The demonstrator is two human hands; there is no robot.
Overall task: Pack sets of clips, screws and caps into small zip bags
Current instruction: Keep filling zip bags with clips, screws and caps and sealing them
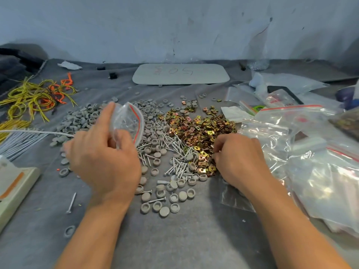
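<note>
Zip bag (128, 121) in left hand (104, 162), right hand (239, 160) at clips (202, 129)

Left hand was raised over the grey cloth (174, 239) and grasped the small clear zip bag between thumb and fingers. The bag's red-lined mouth stood open, facing right, and silver screws showed inside it. The bag hung above the near edge of the grey caps (81, 119).

Right hand lay knuckles up on the near right edge of the brass-coloured clips, fingers curled down into them. The fingertips were hidden, so it could not be told whether a clip was held.

Loose screws (174, 146) lay between the caps and the clips, mixed with both. More caps were scattered toward the near side.

A heap of clear zip bags (320, 171) lay just right of the right hand. Yellow and orange ties (35, 96) lay far left, and a pale board (180, 73) with red writing lay at the back near the wall
</note>
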